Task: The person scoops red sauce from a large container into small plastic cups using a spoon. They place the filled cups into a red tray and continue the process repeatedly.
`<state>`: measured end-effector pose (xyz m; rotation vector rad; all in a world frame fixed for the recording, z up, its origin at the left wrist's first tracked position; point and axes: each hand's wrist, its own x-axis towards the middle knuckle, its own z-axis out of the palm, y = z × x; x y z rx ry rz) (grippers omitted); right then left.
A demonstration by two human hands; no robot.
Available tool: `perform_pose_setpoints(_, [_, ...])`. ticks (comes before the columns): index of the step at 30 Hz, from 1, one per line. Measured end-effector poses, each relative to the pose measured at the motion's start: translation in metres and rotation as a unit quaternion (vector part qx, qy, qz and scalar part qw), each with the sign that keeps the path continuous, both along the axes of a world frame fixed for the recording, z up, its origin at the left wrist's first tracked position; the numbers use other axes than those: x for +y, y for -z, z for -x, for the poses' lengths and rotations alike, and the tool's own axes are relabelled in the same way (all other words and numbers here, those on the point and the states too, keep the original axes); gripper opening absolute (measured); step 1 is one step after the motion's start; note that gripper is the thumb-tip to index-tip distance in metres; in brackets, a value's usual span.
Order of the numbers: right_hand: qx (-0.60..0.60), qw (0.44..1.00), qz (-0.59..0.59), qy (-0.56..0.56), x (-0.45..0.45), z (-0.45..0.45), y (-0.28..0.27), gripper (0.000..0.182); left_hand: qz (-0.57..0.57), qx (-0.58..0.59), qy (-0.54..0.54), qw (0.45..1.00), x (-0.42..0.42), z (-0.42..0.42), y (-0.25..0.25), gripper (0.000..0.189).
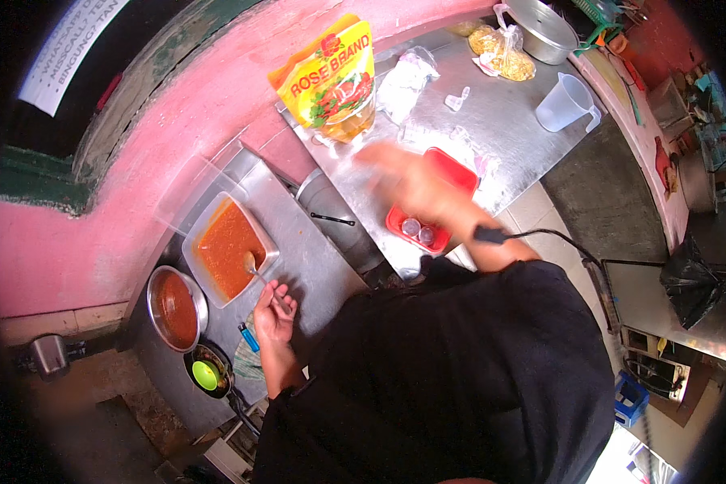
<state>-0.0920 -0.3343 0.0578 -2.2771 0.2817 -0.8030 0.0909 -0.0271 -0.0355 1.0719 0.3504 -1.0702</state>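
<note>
My left hand (276,311) holds the handle of a metal spoon (251,266), whose bowl is over the near edge of the orange-red sauce in a square plastic container (270,244). My right hand (399,175), blurred, is above the other steel table, just below a yellow Rose Brand cooking oil pouch (333,78) that stands upright. Whether its fingers touch anything cannot be told. Beneath the right forearm are a red plastic container (399,227) with small clear plastic cups (411,227) and a red lid (451,172).
Beside the container are a steel bowl of sauce (175,308), a pan (224,387) with a green bowl (206,375), and a blue lighter (248,337). Farther right stand a plastic measuring jug (561,106), bagged yellow food (511,60) and an aluminium pot (541,30). A gap separates the tables.
</note>
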Motion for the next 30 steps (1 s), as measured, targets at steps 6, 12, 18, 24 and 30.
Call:
perform_pose_setpoints(6, [0.296, 0.909, -0.143, 0.256, -0.190, 0.094, 0.089, 0.034, -0.052, -0.028, -0.014, 0.998, -0.009, 0.009, -0.011, 0.014])
perform_pose_setpoints(12, [0.449, 0.870, -0.031, 0.201, -0.190, 0.090, 0.133, 0.040, -0.061, -0.043, -0.021, 0.997, -0.015, 0.013, -0.011, 0.014])
perform_pose_setpoints(18, [0.408, 0.871, -0.135, 0.240, -0.238, 0.101, 0.125, 0.030, -0.094, -0.057, -0.034, 0.993, -0.021, 0.020, -0.016, 0.015])
perform_pose_setpoints(24, [0.363, 0.889, 0.021, 0.279, -0.251, 0.071, 0.102, 0.045, -0.098, -0.056, -0.048, 0.992, -0.019, 0.026, -0.015, 0.017])
perform_pose_setpoints(30, [0.381, 0.895, 0.128, 0.191, -0.219, 0.028, 0.125, 0.037, -0.151, -0.075, -0.043, 0.985, -0.020, 0.030, -0.023, 0.023])
